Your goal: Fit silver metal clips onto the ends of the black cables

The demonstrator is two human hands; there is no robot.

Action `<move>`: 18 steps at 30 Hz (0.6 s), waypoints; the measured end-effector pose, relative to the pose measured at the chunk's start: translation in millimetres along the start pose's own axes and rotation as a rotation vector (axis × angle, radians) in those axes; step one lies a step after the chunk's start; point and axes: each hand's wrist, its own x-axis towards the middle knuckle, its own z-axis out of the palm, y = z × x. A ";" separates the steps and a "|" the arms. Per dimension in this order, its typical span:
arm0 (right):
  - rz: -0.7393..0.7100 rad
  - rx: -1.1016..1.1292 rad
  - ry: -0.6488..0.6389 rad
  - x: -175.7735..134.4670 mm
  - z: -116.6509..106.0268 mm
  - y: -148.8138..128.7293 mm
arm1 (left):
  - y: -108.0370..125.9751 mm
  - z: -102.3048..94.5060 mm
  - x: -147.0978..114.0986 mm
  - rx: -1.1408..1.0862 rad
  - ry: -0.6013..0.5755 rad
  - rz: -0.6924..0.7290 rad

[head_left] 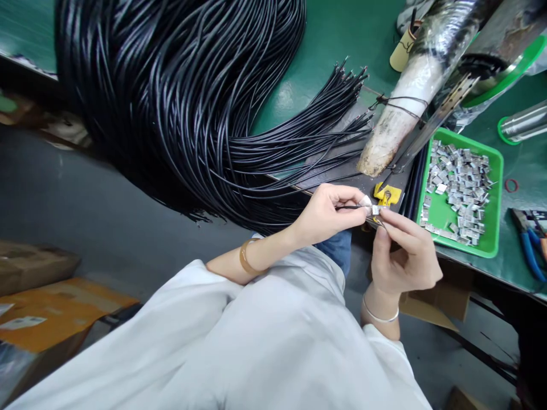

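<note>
My left hand (329,212) pinches a black cable (348,207) close to its end, with a whitish cover on one fingertip. At the cable's tip sits a small silver metal connector (375,210), shaped like a USB plug. My right hand (405,250) is closed from the other side, its index fingertip at the connector. A thin wire (380,222) shows between its thumb and index finger. Just behind the fingertips stands a yellow fixture (387,195) on the bench edge. The fingers partly hide the joint between cable and connector.
A large bundle of black cables (183,102) covers the left of the green bench. To the right, a green tray (496,199) holds many metal connectors. A wrapped pipe (405,108) slants down near my hands. Blue-handled pliers (530,250) lie far right.
</note>
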 end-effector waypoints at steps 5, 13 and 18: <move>0.192 0.193 0.032 -0.3 4.8 6.4 | 2.9 -2.8 3.1 -0.019 -0.013 0.022; 0.133 0.067 -0.069 -1.4 2.2 13.1 | 3.5 -4.1 8.0 0.021 0.005 0.005; -0.004 -0.018 -0.095 -1.1 0.9 18.5 | 3.8 -3.0 9.6 0.089 0.055 0.009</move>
